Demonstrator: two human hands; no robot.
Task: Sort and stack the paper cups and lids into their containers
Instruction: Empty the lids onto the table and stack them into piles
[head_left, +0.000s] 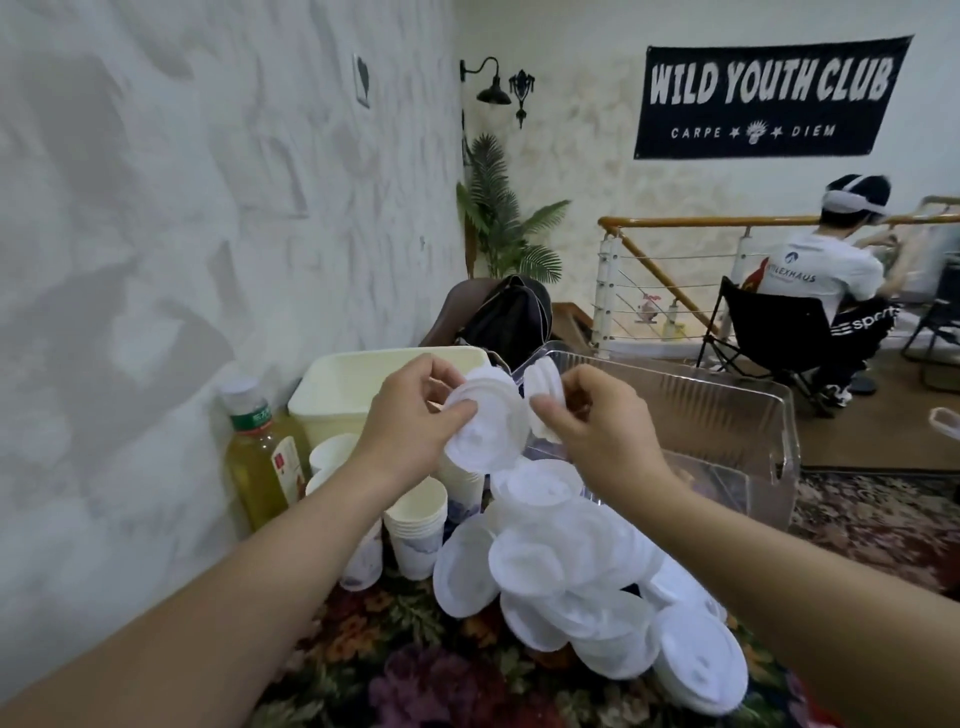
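Observation:
My left hand (410, 415) pinches a small stack of white plastic lids (485, 426), held up above the floor. My right hand (597, 421) pinches another few white lids (544, 387) right beside it, edge-on. Below my hands lies a loose heap of white lids (587, 582) on the patterned carpet. Stacks of white paper cups (415, 525) stand to the left of the heap. Behind them sit a cream plastic bin (332, 384) and a clear plastic bin (727, 395).
A bottle of yellow drink (262, 452) stands against the white wall at left. A dark backpack (506, 317) and a potted palm (498, 208) are behind the bins. A person sits on a folding chair (769, 322) at right by a stair railing.

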